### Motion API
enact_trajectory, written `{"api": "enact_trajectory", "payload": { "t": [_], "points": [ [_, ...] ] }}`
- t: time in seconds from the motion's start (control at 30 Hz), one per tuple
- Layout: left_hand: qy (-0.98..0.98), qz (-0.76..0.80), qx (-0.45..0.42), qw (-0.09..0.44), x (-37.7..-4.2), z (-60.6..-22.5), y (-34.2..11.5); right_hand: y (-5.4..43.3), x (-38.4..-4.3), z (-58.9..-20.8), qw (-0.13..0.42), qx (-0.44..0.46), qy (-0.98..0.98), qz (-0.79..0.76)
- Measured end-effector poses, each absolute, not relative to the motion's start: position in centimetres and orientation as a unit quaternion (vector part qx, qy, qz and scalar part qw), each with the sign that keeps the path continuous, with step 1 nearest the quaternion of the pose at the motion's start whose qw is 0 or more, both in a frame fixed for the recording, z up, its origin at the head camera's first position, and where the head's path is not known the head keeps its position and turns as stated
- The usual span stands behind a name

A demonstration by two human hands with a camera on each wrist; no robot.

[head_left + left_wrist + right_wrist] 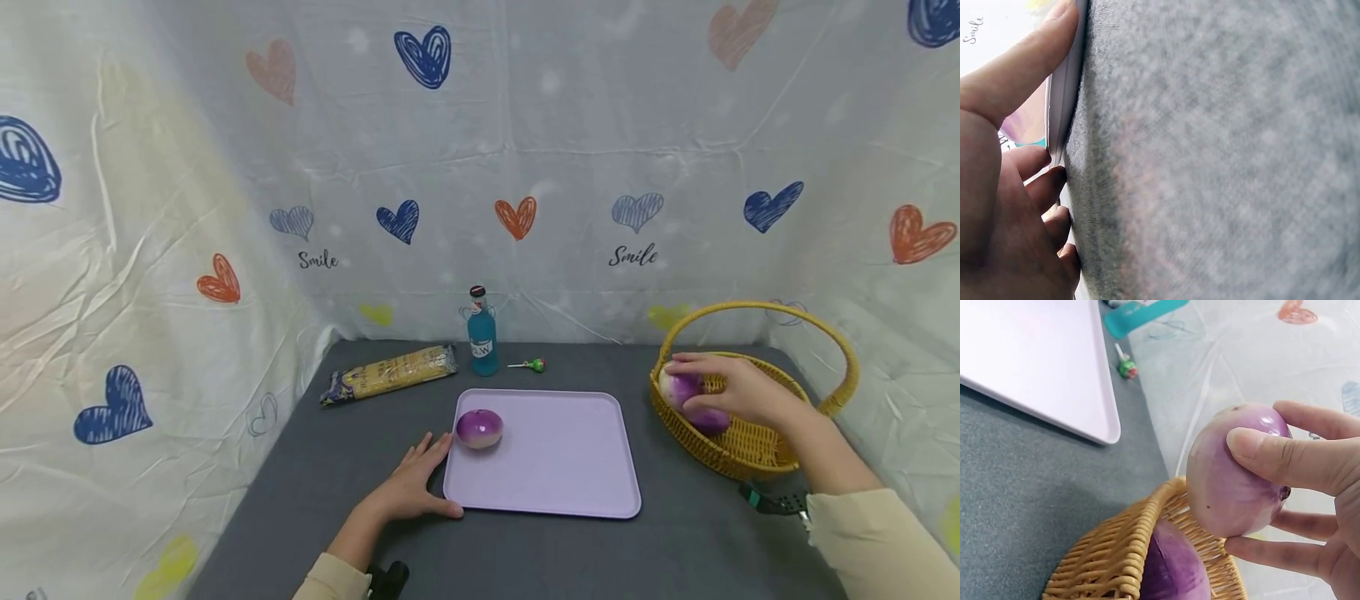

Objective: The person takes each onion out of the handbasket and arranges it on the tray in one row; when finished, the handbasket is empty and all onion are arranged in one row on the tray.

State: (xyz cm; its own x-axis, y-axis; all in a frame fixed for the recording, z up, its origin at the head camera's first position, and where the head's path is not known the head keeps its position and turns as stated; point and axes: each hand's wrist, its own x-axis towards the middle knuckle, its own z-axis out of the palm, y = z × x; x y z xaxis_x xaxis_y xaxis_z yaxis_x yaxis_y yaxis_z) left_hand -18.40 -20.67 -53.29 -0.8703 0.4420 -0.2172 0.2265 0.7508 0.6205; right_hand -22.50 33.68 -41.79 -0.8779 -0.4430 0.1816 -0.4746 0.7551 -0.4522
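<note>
My right hand grips a purple-and-white turnip over the left side of a yellow wicker basket, thumb on one side and fingers on the other. Below it in the basket lies another purple turnip. On the left part of the lilac tray sits one more turnip, purple on top and pale underneath. Beside it, my left hand rests against the tray's left edge with fingers extended and the thumb near the front corner. Nothing is held in that hand.
Behind the tray, a packet of what looks like noodles, a blue bottle and a small green lollipop stand or lie on the grey table. The basket's tall handle arches up at the right. A heart-patterned cloth hangs around.
</note>
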Motion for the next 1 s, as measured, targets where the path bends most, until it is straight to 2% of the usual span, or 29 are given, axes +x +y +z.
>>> {"api": "enact_trajectory", "payload": {
  "t": [0.17, 0.4, 0.77, 1.0],
  "points": [
    [0.92, 0.3, 0.179, 0.177, -18.4, -53.1, -20.5, 33.3, -22.4, -42.1, 0.054, 0.26, -0.931, 0.249],
    [0.917, 0.307, 0.185, 0.174, -18.3, -52.8, -20.6, 32.6, -22.4, -42.3, 0.037, 0.262, -0.928, 0.264],
    [0.917, 0.316, 0.174, 0.17, -18.5, -54.4, -20.9, 31.1, -22.7, -42.5, 0.049, 0.288, -0.92, 0.261],
    [0.913, 0.322, 0.182, 0.169, -18.1, -53.3, -20.6, 30.2, -22.7, -42.8, 0.053, 0.296, -0.915, 0.268]
  ]
}}
